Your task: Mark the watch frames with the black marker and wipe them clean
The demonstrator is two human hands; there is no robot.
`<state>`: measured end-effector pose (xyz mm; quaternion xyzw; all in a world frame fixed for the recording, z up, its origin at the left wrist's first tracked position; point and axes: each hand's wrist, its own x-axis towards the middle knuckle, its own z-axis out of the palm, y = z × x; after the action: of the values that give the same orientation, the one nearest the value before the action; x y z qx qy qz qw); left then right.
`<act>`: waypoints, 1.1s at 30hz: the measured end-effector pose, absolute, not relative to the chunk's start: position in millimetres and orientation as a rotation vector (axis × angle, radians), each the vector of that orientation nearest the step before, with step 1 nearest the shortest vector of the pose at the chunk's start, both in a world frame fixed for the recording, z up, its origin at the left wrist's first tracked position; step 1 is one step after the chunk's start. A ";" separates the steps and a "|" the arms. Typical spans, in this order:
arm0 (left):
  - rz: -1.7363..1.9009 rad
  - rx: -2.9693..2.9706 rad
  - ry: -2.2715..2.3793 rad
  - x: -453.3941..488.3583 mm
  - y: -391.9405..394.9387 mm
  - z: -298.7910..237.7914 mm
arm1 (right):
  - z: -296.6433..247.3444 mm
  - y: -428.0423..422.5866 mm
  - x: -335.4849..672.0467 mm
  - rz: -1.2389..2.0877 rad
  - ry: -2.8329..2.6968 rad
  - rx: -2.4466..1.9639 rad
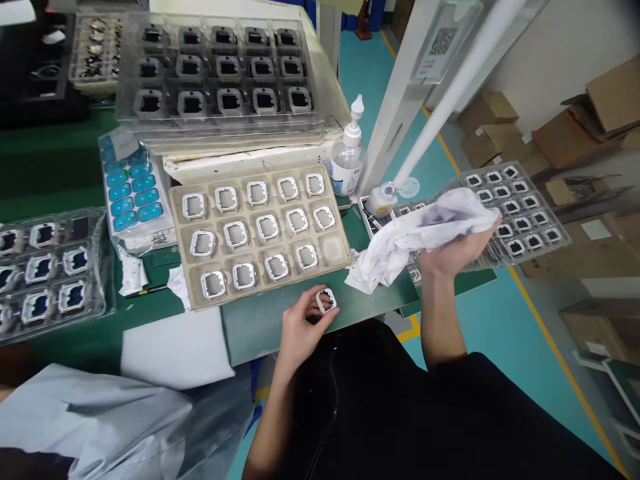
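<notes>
We pinch a small frame [327, 301] between the thumb and a fingertip of our left hand [306, 320], which stand just as far apart as the frame is wide. The frame is by the front edge of the green table [255, 327]; we cannot tell if it touches the top. One flat side looks up at us, a bit tipped. Its sides look almost the same, so we cannot pick out a long way.

Our right hand [455, 255] holds up a white cloth [395, 243]. The cloth hides most of those fingers, so we cannot tell how tightly they squeeze. Its long way goes from low left to high right.

Just past our left hand is a tan tray [332, 249] with fourteen white frames [259, 229] in its cups. Behind it stands a pump bottle [347, 163] with a blue and white label, too small to read. A tag [443, 41] on the post [400, 127] has a square code and blurry writing. To our left are a white pad [175, 347] and another person's pale blue sleeve [95, 413]. Brown boxes [493, 133] sit far to our right.
</notes>
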<state>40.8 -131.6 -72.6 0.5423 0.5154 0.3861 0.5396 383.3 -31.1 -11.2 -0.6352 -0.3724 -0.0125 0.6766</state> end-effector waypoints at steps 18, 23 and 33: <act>0.958 1.277 1.197 42.5 -132.7 -78.1 | -18.7 14.9 373.0 -0.059 -1.655 -1.707; 0.943 1.277 1.198 42.0 -132.8 -76.9 | -14.6 12.1 367.9 -0.131 -1.650 -1.663; 0.937 1.291 1.206 42.2 -132.5 -75.9 | -20.9 -15.2 398.3 0.167 -1.001 -1.338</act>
<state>42.2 -132.5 -75.9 0.5431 0.5073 0.3943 0.5406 398.3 -15.2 -20.9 -0.5932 -0.4438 0.0740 0.6675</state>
